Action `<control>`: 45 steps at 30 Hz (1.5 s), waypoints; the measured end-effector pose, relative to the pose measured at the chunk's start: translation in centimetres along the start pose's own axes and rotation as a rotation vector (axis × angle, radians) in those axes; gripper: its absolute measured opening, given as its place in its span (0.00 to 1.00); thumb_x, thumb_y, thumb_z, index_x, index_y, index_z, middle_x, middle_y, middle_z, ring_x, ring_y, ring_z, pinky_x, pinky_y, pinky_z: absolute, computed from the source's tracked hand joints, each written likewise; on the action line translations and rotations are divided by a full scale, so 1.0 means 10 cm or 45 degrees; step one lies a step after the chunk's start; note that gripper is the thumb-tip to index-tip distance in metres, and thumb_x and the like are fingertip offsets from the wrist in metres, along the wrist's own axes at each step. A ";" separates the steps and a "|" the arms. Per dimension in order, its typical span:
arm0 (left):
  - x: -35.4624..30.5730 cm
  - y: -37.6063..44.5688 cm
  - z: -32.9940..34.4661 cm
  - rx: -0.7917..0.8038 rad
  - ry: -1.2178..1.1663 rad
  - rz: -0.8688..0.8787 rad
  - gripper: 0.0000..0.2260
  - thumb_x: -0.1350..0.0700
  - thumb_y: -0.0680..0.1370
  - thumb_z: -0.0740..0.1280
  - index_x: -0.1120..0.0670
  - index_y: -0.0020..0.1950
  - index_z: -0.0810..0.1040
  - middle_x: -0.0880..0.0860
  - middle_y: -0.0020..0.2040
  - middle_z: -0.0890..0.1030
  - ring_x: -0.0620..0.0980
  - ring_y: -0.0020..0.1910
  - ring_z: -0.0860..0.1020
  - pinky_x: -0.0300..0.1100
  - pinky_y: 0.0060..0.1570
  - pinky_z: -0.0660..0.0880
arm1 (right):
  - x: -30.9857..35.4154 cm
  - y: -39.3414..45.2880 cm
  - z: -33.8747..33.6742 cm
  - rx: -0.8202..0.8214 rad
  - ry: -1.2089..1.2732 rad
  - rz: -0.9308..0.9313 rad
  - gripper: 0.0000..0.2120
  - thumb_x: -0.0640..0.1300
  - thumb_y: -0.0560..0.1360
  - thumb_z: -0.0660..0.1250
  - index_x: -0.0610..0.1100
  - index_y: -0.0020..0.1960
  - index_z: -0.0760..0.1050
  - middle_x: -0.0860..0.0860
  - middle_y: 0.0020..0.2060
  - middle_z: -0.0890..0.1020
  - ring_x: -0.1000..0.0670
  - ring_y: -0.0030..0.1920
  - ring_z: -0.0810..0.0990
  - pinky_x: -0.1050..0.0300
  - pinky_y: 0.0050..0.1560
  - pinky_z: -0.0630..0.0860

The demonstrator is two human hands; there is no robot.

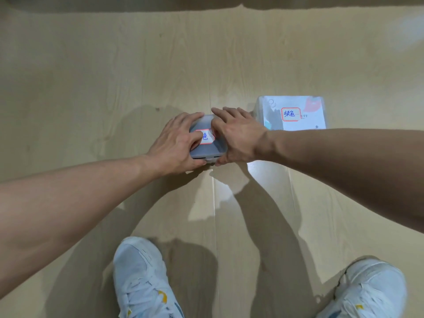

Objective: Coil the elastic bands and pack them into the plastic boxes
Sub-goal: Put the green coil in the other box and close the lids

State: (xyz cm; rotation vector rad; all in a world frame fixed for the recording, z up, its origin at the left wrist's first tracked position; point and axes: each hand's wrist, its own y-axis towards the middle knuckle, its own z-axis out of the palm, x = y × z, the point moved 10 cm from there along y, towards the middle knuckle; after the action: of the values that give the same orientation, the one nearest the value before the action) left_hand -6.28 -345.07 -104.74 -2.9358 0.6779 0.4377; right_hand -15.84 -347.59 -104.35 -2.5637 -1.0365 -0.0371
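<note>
A small translucent plastic box (207, 149) with a red-bordered label on its lid sits on the wooden floor at the centre. My left hand (176, 143) lies over its left side, fingers curled round the lid and thumb at the front corner. My right hand (238, 136) covers its right side, fingers spread on the lid and thumb at the front right corner. A second, larger plastic box (298, 106) with a similar label stands closed to the right. No elastic bands are visible.
Pale wooden floor (114, 76) stretches all round. My two white shoes, the left (142, 278) and the right (369, 290), stand at the bottom of the view. A dark edge runs along the far top.
</note>
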 end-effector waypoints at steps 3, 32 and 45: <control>0.00 0.00 -0.01 -0.010 -0.029 0.015 0.22 0.39 0.66 0.72 0.52 0.39 0.64 0.60 0.75 0.69 0.64 0.70 0.69 0.57 0.67 0.69 | 0.03 0.02 0.00 -0.032 0.000 0.009 0.39 0.68 0.67 0.72 0.43 0.65 0.67 0.41 0.78 0.61 0.37 0.76 0.61 0.37 0.74 0.60; -0.05 0.00 0.06 0.010 0.152 -0.003 0.26 0.41 0.69 0.70 0.58 0.57 0.71 0.62 0.73 0.68 0.65 0.68 0.68 0.61 0.65 0.68 | 0.08 0.01 -0.01 -0.139 -0.010 0.002 0.29 0.67 0.67 0.71 0.43 0.53 0.76 0.38 0.75 0.64 0.35 0.71 0.66 0.36 0.69 0.65; -0.05 -0.06 0.21 0.087 0.183 0.007 0.25 0.39 0.76 0.62 0.58 0.61 0.67 0.62 0.79 0.58 0.68 0.78 0.56 0.72 0.70 0.60 | 0.15 -0.05 0.20 -0.176 -0.128 0.084 0.30 0.63 0.77 0.62 0.44 0.70 0.70 0.38 0.80 0.50 0.32 0.79 0.49 0.28 0.74 0.53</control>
State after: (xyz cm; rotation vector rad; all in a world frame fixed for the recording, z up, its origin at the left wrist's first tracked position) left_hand -6.98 -343.94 -106.56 -2.9218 0.7027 0.2004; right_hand -15.36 -345.57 -105.86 -2.7481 -1.0174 0.0395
